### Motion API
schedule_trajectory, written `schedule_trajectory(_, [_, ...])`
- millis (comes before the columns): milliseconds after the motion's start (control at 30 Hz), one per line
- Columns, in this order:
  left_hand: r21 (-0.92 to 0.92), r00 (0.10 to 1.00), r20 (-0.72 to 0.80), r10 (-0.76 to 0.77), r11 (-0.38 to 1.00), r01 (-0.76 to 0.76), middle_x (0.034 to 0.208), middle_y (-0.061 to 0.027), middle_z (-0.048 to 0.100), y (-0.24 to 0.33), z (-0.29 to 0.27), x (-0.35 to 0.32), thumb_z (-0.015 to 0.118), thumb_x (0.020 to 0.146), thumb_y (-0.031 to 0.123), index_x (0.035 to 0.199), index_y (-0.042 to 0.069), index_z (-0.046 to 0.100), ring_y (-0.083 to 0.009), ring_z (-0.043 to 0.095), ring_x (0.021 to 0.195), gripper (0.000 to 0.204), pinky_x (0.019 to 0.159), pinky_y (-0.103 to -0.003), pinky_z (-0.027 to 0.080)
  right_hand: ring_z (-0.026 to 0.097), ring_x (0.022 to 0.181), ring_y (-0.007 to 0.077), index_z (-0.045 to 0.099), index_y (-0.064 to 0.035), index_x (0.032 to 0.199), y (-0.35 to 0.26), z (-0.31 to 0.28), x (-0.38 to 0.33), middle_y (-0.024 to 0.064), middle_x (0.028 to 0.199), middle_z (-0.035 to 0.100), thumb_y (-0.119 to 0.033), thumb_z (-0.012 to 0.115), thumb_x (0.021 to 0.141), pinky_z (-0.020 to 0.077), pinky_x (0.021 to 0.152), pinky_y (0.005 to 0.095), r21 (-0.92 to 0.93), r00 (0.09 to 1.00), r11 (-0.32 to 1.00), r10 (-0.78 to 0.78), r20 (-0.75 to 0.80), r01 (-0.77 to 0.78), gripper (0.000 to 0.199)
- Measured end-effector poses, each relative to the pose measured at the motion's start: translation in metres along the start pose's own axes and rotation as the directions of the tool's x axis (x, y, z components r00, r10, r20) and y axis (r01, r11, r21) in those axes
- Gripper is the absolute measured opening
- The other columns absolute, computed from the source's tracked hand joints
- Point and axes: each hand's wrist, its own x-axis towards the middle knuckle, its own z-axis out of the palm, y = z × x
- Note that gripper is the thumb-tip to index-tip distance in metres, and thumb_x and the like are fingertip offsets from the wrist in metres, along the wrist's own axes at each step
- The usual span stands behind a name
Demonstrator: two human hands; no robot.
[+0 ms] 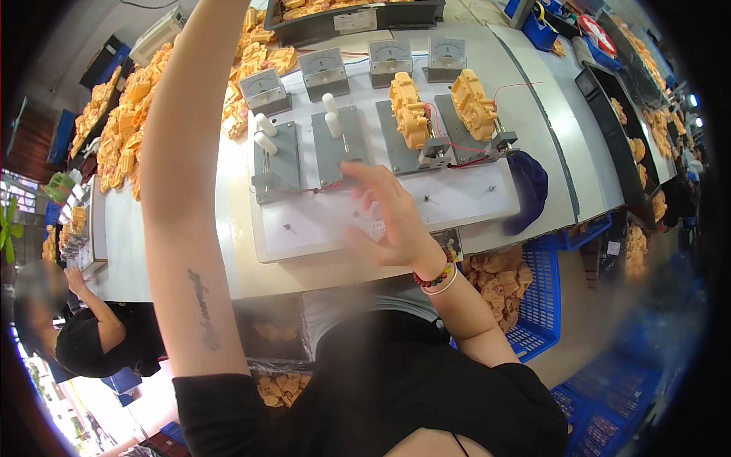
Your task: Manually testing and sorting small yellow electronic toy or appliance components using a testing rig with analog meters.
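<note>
The right hand is bare and holds nothing: its fingers are spread and loosely curled, thumb well apart from them, over the near part of a flat white rectangular board. Whether a fingertip touches the grey rectangular fixture plate with two white rounded pegs just beyond it cannot be told. The left hand is out of view past the upper edge, so its state cannot be told.

Beyond the right hand and to its right, a pale-orange moulded housing, apparently plastic, stands on a fixture; a second pale-orange housing stands farther right. More pale-orange parts lie heaped to the hand's far left.

Such a housing should be light and stiff, fairly smooth yet easy to grip by its ridges. Thin ribs and rims might chip if squeezed or dropped. Its thick outer sides look best for thumb and fingers, clear of the thin red wires near its base.
</note>
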Motion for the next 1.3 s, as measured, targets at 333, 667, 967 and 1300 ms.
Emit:
schedule_trajectory(333, [-0.437,0.966,-0.254,0.057,0.884,-0.167,0.072,-0.0086,0.065,0.026,-0.003,-0.217,0.062,0.084,0.008,0.09,-0.002,0.065,-0.0154,0.059,0.066,0.013,0.064,-0.029,0.048,0.056,0.072,0.0287,0.062,-0.0026,0.083,0.014,-0.074,-0.036,0.0103,0.077,0.057,-0.004,0.069,0.07,0.0458,0.065,0.0374,-0.479,0.974,0.858,0.093,-0.208,-0.184,0.015])
schedule_trajectory(667, [-0.307,0.917,-0.395,-0.061,0.949,-0.069,0.06,-0.0082,0.056,-0.02,0.049,-0.361,0.055,0.068,0.0,0.07,-0.001,0.063,-0.0223,0.052,0.057,0.008,0.054,-0.031,0.042,0.053,0.068,0.0291,0.06,-0.0036,0.075,0.017,-0.07,-0.029,0.0097,0.071,0.057,0.002,0.066,0.067,0.0431,0.063,0.036,-0.543,0.994,0.835,0.038,-0.107,-0.09,0.012])
schedule_trajectory(967, [-0.368,0.925,-0.355,-0.131,0.93,-0.009,0.06,-0.009,0.056,-0.023,0.053,-0.36,0.052,0.065,-0.002,0.069,-0.001,0.062,-0.0217,0.051,0.057,0.011,0.055,-0.031,0.042,0.055,0.071,0.0246,0.064,-0.0014,0.082,0.012,-0.077,-0.03,0.0098,0.077,0.058,0.004,0.069,0.071,0.0445,0.064,0.0321,-0.462,0.976,0.863,0.141,-0.164,-0.202,0.012])
schedule_trajectory(1300, [-0.359,0.928,-0.334,-0.163,0.933,0.035,0.061,-0.0092,0.058,-0.023,0.052,-0.36,0.053,0.067,0.001,0.069,-0.001,0.063,-0.0216,0.052,0.058,0.011,0.055,-0.031,0.042,0.056,0.073,0.0239,0.066,-0.0019,0.082,0.013,-0.08,-0.031,0.0091,0.078,0.059,0.001,0.072,0.071,0.0452,0.065,0.0313,-0.427,0.971,0.873,0.192,-0.141,-0.235,0.013])
